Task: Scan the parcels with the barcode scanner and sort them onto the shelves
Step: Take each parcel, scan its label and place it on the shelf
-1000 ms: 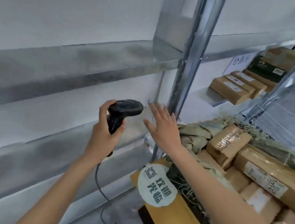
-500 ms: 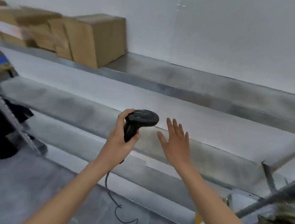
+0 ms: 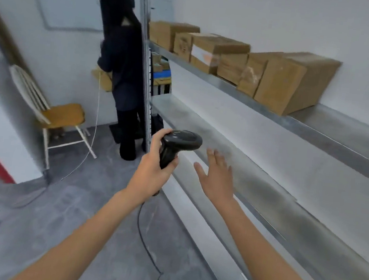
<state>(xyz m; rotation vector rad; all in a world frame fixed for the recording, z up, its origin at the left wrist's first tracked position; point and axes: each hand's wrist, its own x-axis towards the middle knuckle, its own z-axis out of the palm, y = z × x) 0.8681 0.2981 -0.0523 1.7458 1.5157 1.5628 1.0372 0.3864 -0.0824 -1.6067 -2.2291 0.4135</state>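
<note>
View swung left; one barcode scanner (image 3: 179, 144), two hands.

Left hand (image 3: 152, 173) grips the barcode scanner (image 3: 177, 144) — right hand (image 3: 217, 178) flat, fingers (image 3: 217, 158) spread.

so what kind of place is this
Probably a small parcel sorting or stock room: metal shelving along the wall, a row of cardboard parcels on the upper shelf, and a corded barcode scanner in the left hand.

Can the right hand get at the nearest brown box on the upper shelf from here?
Probably yes. The right hand is open and holds nothing, and nothing lies between it and the nearest box on the upper shelf. The left hand grips the scanner.
</note>
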